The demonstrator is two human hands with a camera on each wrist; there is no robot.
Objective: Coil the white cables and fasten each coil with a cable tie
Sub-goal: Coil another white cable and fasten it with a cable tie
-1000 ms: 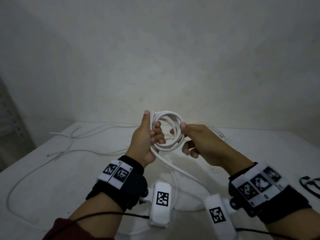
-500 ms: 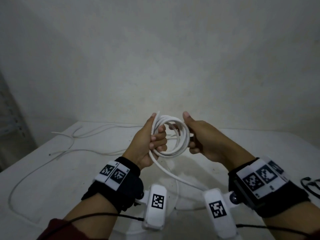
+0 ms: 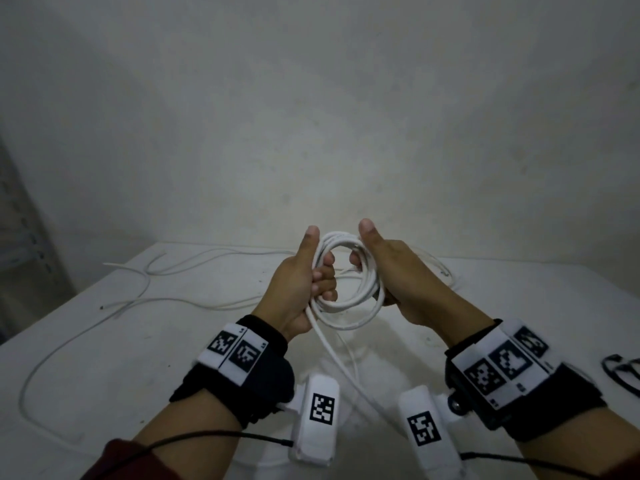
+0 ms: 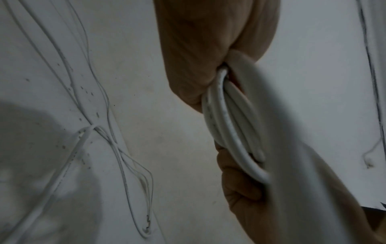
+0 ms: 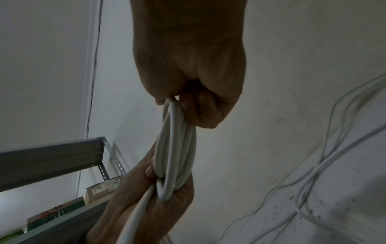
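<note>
A white cable coil (image 3: 349,299) of several loops is held upright above the white table (image 3: 104,375). My left hand (image 3: 304,285) grips its left side, fingers curled through the ring, thumb up. Gripping the coil's right side is my right hand (image 3: 391,271), thumb raised along the loops. The cable's loose tail (image 3: 332,355) runs from the left hand's lower edge down toward me. The left wrist view shows the loops (image 4: 229,128) pinched between both hands. Seen from the right wrist, the loops (image 5: 175,148) are edge-on. No cable tie is on the coil.
More loose white cables (image 3: 145,296) lie across the left and back of the table. Black cable ties (image 3: 620,372) lie at the right edge. A metal shelf (image 5: 52,158) with boxes stands to the left. The wall is close behind the table.
Both hands have risen slightly with the coil. My right hand has closed onto the coil's right side with its thumb now upright. The tail has been drawn up somewhat.
</note>
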